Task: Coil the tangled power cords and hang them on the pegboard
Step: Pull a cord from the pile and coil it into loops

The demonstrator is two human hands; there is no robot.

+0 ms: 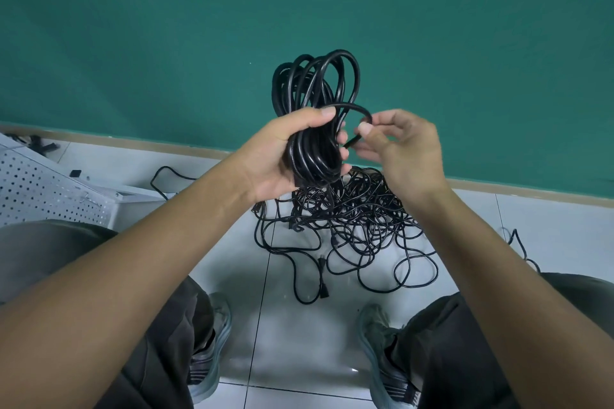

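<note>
Left hand (285, 153): grips coil (315, 109) around its middle.
Right hand (402, 146): pinches cord end (360, 123).
Tangle (352, 226): on floor (299, 335), below coil.
Pegboard (43, 196): far left.

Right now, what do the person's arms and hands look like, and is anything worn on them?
Both arms are bare from the frame edge to the wrist, with no sleeve in view. The left hand and right hand carry no gloves, rings, watch or bands. Fingernails are short and unpainted.

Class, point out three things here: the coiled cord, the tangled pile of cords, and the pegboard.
coiled cord (315, 156), head view, on the bundled loops.
tangled pile of cords (358, 219), head view, on its dense middle.
pegboard (36, 192), head view, on its perforated face.
</note>
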